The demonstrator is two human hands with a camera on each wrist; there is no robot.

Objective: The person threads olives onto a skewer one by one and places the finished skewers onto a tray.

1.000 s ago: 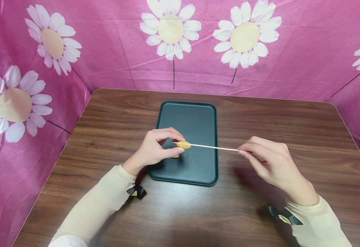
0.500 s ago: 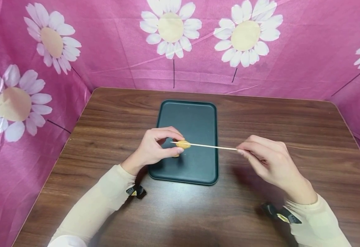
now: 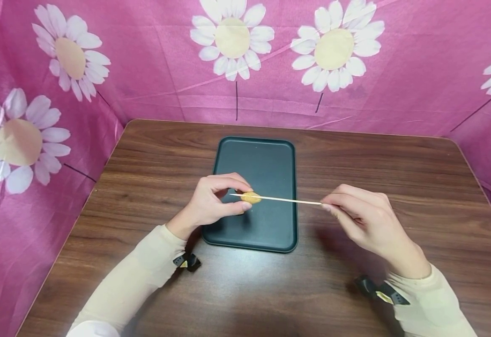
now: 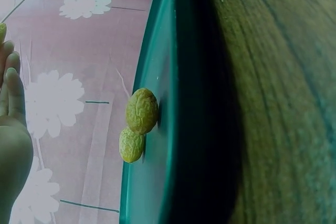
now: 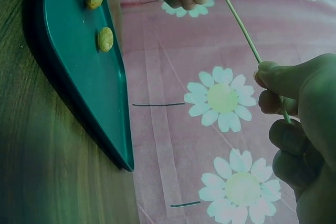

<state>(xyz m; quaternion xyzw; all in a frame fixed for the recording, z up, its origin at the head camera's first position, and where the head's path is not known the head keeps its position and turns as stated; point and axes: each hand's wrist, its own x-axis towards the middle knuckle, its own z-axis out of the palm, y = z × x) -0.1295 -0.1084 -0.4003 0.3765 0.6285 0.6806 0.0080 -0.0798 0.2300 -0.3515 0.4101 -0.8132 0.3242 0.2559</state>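
My left hand (image 3: 212, 199) pinches a wrinkled yellow date-like fruit (image 3: 251, 197) between thumb and fingertips, above the dark green tray (image 3: 271, 234). A thin wooden skewer (image 3: 289, 200) runs along this fruit, its pointed tip standing out on the left side; whether it goes through or over the fruit I cannot tell. At the skewer's other end, right of the tray, my right hand (image 3: 368, 220) pinches it between thumb and fingers. Two more such fruits, a larger one (image 4: 142, 111) and a smaller one (image 4: 131, 145), lie on the tray, mostly hidden by my left hand in the head view.
The tray lies on a brown wood-grain table (image 3: 152, 154). Behind the table and at its sides hangs a pink cloth (image 3: 152, 61) with large white daisies. Black wrist straps (image 3: 188, 262) sit on both sleeves.
The skewer has slid slightly left past the held fruit, so more of its tip shows. My right hand has moved a little left with it; my left hand has stayed nearly still.
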